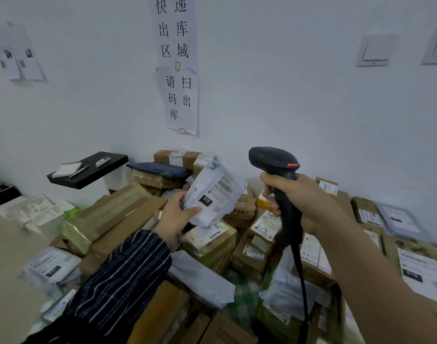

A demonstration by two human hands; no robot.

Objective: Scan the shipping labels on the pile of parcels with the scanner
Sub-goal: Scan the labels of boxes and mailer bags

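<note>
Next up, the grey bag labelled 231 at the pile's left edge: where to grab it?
Probably pinch the grey bag at its bare left edge, coming from the floor side: it lies flat and limp, label up; that leaves the label uncovered.

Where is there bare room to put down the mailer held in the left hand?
Bare floor at lower left, bordered by the white foam trays and the grey mailer labelled 231. The black shelf has some free top. The parcel pile is crowded.
</note>
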